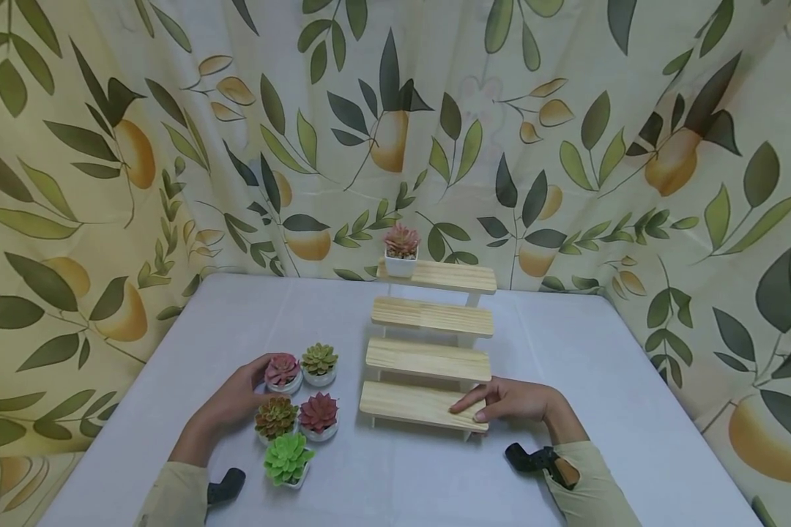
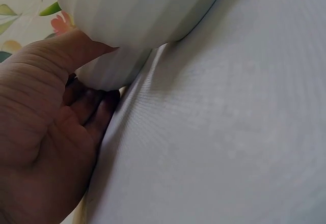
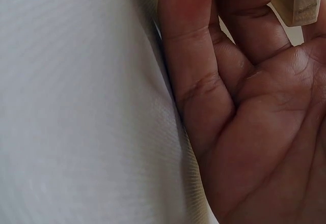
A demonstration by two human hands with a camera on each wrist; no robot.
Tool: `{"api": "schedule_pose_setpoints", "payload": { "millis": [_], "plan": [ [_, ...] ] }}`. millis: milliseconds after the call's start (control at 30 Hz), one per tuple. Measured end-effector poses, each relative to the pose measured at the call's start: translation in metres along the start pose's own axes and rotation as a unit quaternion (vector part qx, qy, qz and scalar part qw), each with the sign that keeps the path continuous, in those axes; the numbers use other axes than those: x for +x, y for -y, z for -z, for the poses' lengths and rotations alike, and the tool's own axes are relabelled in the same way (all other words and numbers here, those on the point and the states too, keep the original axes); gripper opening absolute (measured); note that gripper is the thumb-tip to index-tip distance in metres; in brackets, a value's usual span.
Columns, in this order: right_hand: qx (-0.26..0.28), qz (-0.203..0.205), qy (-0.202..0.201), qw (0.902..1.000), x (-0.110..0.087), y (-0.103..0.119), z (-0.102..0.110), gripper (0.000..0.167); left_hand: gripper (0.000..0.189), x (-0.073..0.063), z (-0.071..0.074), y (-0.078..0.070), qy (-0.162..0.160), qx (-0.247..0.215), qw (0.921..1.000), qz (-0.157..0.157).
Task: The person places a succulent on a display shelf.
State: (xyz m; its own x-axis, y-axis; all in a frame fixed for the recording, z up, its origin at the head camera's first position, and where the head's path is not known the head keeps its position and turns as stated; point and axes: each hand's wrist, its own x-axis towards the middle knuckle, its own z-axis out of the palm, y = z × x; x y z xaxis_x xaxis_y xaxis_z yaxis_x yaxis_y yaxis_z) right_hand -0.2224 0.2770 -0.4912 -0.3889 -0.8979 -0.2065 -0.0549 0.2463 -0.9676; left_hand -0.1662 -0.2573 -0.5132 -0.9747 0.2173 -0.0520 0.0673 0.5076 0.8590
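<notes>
My left hand point(image 1: 240, 391) holds the white pot point(image 1: 283, 386) of a pink succulent point(image 1: 283, 369), thumb on the near side and fingers beyond. In the left wrist view, white ribbed pots point(image 2: 137, 10) partly hide its fingertips. My right hand point(image 1: 517, 401) grips the right end of the lowest board of a tiered wooden stand point(image 1: 409, 404), with index finger and thumb on top. The board's end point(image 3: 300, 2) shows among the fingers in the right wrist view. Close to my left hand stand an olive-green succulent point(image 1: 319, 359), an orange-brown one point(image 1: 276, 418), a dark red one point(image 1: 318, 411) and a bright green one point(image 1: 288, 458).
A pink succulent in a square white pot point(image 1: 401, 252) sits on the left end of the stand's top board. White cloth covers the table point(image 1: 237, 315). A curtain point(image 1: 435, 132) printed with leaves and fruit hangs behind and at both sides.
</notes>
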Motion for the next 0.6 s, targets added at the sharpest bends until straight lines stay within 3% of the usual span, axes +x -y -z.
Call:
{"api": "schedule_pose_setpoints", "payload": {
  "millis": [500, 600],
  "plan": [
    [-0.008, 0.009, 0.007, 0.9999, 0.0018, -0.0002, 0.0007, 0.034, 0.075, -0.0028, -0.0016, -0.006, -0.012, 0.02, 0.9996, 0.015],
    [-0.011, 0.01, 0.008, 0.9999, 0.0019, 0.0001, 0.0011, 0.034, 0.077, -0.0038, -0.0023, -0.0059, -0.023, 0.005, 0.9996, 0.018]
  ]
}}
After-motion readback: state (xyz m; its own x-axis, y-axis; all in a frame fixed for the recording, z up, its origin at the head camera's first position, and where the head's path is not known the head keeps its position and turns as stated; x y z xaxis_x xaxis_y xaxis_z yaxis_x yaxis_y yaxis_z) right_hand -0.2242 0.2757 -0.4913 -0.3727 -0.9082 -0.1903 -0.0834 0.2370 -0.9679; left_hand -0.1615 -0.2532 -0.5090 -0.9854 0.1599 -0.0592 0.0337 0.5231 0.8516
